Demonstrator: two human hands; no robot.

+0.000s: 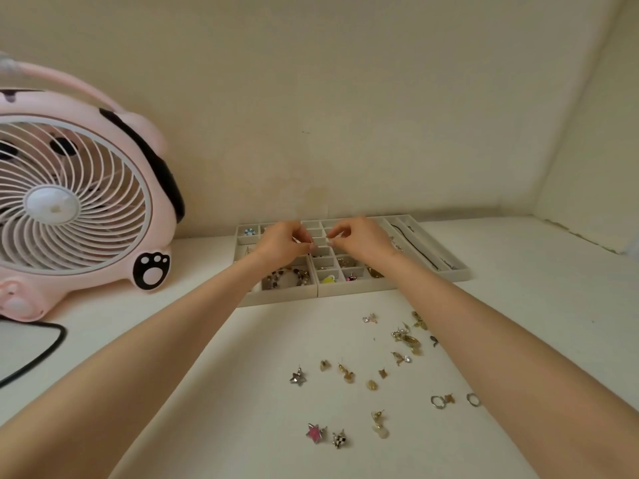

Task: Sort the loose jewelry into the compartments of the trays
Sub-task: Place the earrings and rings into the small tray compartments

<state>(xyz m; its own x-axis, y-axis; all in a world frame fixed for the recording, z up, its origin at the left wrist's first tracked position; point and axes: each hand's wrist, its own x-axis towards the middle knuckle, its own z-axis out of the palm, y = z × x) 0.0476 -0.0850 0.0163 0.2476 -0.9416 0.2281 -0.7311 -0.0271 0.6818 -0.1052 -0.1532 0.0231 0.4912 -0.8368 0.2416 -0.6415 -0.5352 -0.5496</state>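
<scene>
Cream trays point(349, 289) with many small compartments lie by the back wall, some holding earrings, a yellow charm point(328, 280) and a black cord necklace point(420, 248). Both hands hover over the middle compartments. My left hand point(281, 244) pinches a thin pin-like piece between thumb and fingertips. My right hand point(358, 238) pinches a tiny pale piece point(327, 240) close beside it. Loose jewelry lies on the white table in front: a silver star point(298, 377), a pink star point(315, 433), a checkered star point(339, 440), gold earrings point(408, 338) and silver rings point(438, 401).
A pink cartoon desk fan point(74, 202) stands at the left, near the trays' left end. A black-edged object point(33, 350) lies at the left table edge. Walls close the back and right of the table.
</scene>
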